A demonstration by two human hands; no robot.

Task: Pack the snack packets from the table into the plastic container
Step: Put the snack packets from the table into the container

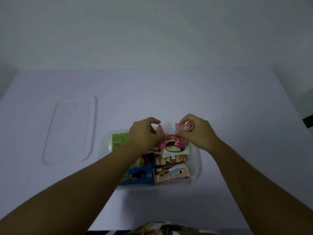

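Note:
A clear plastic container [197, 160] stands on the table in front of me, filled with several snack packets: a green one [118, 141] at its far left, a blue one [138, 175] at the near left, a beige cookie pack [171, 173] at the near right and a white-and-red one [174, 148] in the middle. My left hand [144, 134] pinches a small pink packet [159, 129] over the container's far edge. My right hand [198, 131] holds another small pink packet [182, 127] beside it. More pink wrappers [181, 143] lie under my fingers.
The container's clear lid [71, 129] lies flat on the table to the left. A pale wall rises behind the table's far edge. A dark object [308, 122] shows at the right border.

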